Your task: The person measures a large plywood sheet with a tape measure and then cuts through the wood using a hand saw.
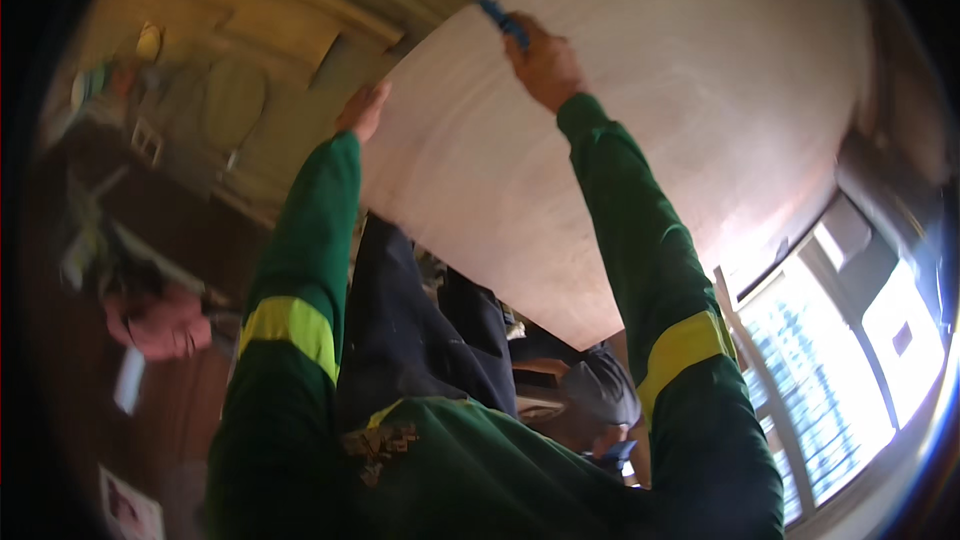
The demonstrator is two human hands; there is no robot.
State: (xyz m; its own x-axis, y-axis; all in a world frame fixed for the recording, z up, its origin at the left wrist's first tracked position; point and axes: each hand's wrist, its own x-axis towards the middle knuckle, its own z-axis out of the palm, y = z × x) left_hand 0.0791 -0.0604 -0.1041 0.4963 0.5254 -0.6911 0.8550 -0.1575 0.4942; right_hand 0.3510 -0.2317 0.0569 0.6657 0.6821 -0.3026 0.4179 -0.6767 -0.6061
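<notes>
A large pale, pinkish-beige panel (690, 140) fills the upper right of the view, its long left edge running diagonally. My right hand (548, 62) is closed on a blue tool (495, 15) over the panel, near that edge; the tool's exact kind is too blurred to tell. My left hand (364, 110) grips the panel's edge lower down and to the left. Both arms are in green sleeves with yellow bands, and my dark trousers show below the panel.
Wooden boards (270, 0) and blurred items lie along the upper left. A pink bundle (160, 325) is at the lower left. Another person in dark clothing (600, 390) is partly visible beneath the panel. A bright window (810, 360) is at the lower right.
</notes>
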